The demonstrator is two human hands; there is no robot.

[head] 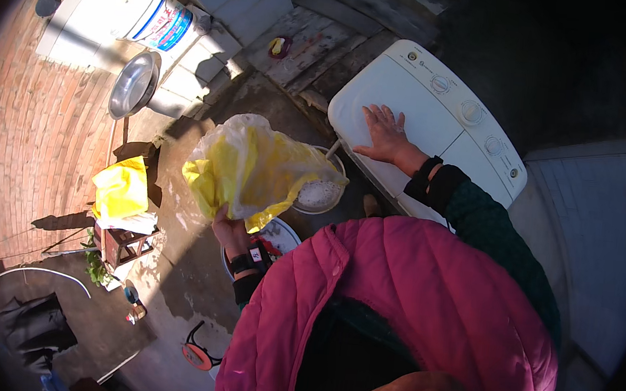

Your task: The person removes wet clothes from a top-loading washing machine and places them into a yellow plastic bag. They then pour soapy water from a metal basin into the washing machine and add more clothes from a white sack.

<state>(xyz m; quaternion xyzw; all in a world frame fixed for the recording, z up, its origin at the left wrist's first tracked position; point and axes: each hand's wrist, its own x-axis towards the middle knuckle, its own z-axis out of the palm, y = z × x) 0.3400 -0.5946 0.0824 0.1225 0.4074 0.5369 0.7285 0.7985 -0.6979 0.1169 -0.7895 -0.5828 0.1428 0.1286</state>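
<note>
My left hand (230, 233) grips the lower edge of a yellow and clear plastic sheet or bag (260, 163), which hangs crumpled ahead of it. My right hand (388, 138) rests with fingers spread on the white lid of a twin-tub washing machine (436, 122) with several dials. Partly behind the plastic, a round basin of sudsy water (318, 195) stands beside the machine. Below my left wrist, another basin (289, 231) holds suds and something red; my arm and the pink vest hide part of it.
A metal basin (132, 86) and a white bucket (164, 17) are by the brick wall at upper left. A bright yellow cloth or bag (122, 187) lies on a wooden stool (124, 246). A small red-topped stool (198, 356) stands lower left. Old boards (315, 45) lie ahead.
</note>
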